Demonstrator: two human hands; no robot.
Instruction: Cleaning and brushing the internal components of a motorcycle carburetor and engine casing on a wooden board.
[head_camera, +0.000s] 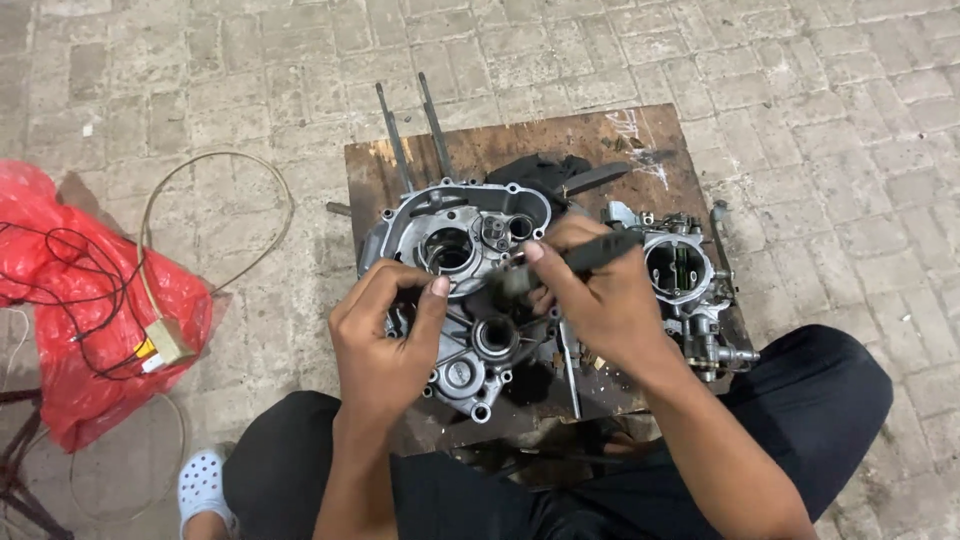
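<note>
Head view: right hand (590, 300) grips a dark tool (580, 256), left hand (385, 340) pinches the rim of the crankcase (455, 290) lying flat on the bench (600, 140); casting looks heavy, stiff, oily, best held by its edges.

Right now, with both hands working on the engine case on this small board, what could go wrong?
1. The right hand presses a dark tool toward the engine crankcase half; a slip could hit the left hand beside it.
2. The carburetor sits near the edge of the wooden board; a push might drop it onto the paving.
3. Small parts may roll off.
</note>
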